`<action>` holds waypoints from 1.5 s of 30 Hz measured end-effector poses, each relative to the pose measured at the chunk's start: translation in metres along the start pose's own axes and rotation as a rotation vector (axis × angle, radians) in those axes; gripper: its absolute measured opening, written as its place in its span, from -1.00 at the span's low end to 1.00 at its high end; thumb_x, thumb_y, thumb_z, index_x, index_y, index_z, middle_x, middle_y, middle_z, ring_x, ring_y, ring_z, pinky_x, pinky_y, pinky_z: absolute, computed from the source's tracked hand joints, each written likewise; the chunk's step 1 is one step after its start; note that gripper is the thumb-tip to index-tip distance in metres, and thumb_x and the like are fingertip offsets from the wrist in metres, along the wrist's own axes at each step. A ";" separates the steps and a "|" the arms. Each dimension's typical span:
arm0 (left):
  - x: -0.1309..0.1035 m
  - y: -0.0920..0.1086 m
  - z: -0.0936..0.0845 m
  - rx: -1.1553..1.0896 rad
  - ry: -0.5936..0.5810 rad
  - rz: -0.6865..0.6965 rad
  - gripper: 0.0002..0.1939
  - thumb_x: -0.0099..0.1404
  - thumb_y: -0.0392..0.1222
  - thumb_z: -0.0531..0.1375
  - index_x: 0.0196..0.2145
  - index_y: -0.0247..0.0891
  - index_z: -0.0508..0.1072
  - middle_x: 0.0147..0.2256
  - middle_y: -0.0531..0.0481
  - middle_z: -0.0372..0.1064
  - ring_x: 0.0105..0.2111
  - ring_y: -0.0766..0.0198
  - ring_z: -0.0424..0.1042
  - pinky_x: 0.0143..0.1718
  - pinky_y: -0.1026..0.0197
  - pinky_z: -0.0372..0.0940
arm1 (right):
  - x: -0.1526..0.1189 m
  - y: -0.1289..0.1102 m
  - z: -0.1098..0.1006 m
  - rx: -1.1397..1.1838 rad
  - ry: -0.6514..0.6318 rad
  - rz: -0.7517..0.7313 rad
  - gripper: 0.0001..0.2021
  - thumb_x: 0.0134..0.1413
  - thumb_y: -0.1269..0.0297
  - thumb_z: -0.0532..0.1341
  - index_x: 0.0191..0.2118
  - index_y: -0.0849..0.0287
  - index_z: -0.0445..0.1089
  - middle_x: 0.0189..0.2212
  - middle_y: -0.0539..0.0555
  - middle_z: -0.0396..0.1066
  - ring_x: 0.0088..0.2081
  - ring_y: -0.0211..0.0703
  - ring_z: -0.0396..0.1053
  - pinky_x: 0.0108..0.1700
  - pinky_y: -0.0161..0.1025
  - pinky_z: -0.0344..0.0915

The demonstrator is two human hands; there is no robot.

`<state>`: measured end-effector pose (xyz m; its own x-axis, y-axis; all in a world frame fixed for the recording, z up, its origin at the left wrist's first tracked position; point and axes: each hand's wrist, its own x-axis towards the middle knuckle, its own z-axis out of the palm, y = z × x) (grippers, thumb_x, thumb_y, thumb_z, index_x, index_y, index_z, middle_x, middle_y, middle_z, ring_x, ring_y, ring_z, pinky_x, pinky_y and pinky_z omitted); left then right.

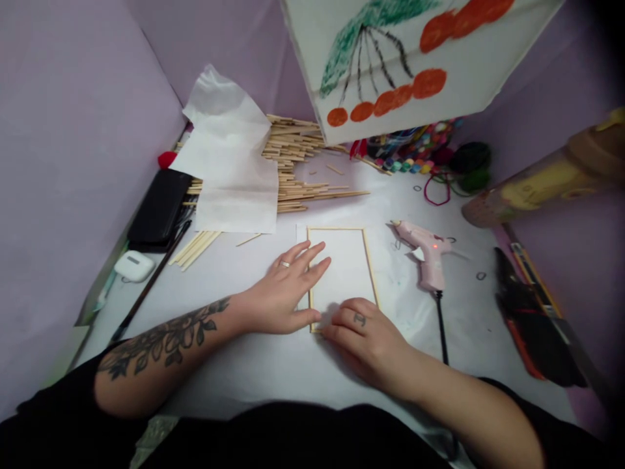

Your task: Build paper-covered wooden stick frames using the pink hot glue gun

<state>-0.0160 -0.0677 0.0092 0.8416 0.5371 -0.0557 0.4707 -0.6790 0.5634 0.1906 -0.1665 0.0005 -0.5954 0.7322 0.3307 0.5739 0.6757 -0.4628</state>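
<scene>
Thin wooden sticks form a rectangular frame (370,264) on a sheet of white paper (339,270). My left hand (283,293) lies with fingers spread across the frame's left side, its thumb by the lower left corner. At the bottom edge, my right hand (374,345) has its fingers curled and closed on the bottom wooden stick (316,329), most of which they hide. To the right of the frame, a pink glue gun (430,264) lies on its side with a small red light lit and its black cord running toward me.
Behind the frame is a pile of wooden sticks (297,143), partly under crumpled white paper (234,189). A black case (159,205), white earbud case (134,266) and brush (151,283) lie left. A painted board (390,58) overhangs the back; black-and-red pliers (527,326) lie right.
</scene>
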 end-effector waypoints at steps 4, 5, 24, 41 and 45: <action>0.002 0.004 0.009 -0.019 -0.025 0.029 -0.15 0.20 -0.08 0.20 0.33 -0.23 -0.12 0.36 -0.31 -0.34 0.33 -0.22 -0.35 0.21 -0.36 -0.11 | 0.001 0.001 0.006 -0.006 0.017 -0.015 -0.82 0.19 0.50 0.12 -0.16 0.30 0.45 -0.40 0.14 0.42 -0.29 -0.10 0.26 -0.24 -0.15 0.26; 0.002 0.004 0.011 -0.019 -0.033 0.027 -0.14 0.19 -0.10 0.20 0.33 -0.24 -0.14 0.36 -0.31 -0.35 0.33 -0.22 -0.35 0.21 -0.36 -0.11 | 0.001 0.002 0.007 -0.001 0.020 -0.014 -0.82 0.20 0.51 0.12 -0.17 0.30 0.46 -0.40 0.13 0.42 -0.30 -0.10 0.25 -0.24 -0.15 0.26; 0.006 -0.012 0.007 0.072 0.413 -0.159 -0.47 0.25 -0.23 0.14 0.15 -0.24 0.11 0.21 -0.25 0.04 0.24 -0.09 -0.03 0.21 -0.25 0.01 | 0.003 0.000 0.004 0.071 -0.013 0.030 -0.80 0.19 0.51 0.09 -0.15 0.27 0.44 -0.37 0.12 0.42 -0.30 -0.11 0.25 -0.22 -0.15 0.25; 0.009 -0.013 0.006 0.102 0.505 -0.242 -0.58 0.23 -0.31 0.09 0.05 -0.31 0.16 0.05 -0.24 0.24 0.06 -0.01 0.22 0.07 -0.15 0.20 | 0.004 0.000 0.005 0.083 -0.025 0.031 -0.80 0.19 0.51 0.09 -0.15 0.25 0.43 -0.36 0.12 0.41 -0.29 -0.10 0.23 -0.21 -0.14 0.25; 0.009 -0.018 -0.007 0.179 0.406 -0.393 -0.66 0.26 -0.34 0.05 0.00 -0.33 0.28 -0.12 -0.18 0.36 -0.11 0.01 0.33 -0.08 -0.10 0.28 | 0.005 -0.001 0.003 0.067 -0.029 0.044 -0.78 0.20 0.52 0.07 -0.16 0.25 0.43 -0.38 0.11 0.41 -0.31 -0.11 0.22 -0.24 -0.16 0.25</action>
<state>-0.0183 -0.0471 0.0046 0.4426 0.8902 0.1077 0.7939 -0.4448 0.4146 0.1852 -0.1638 0.0003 -0.5867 0.7577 0.2856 0.5615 0.6348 -0.5307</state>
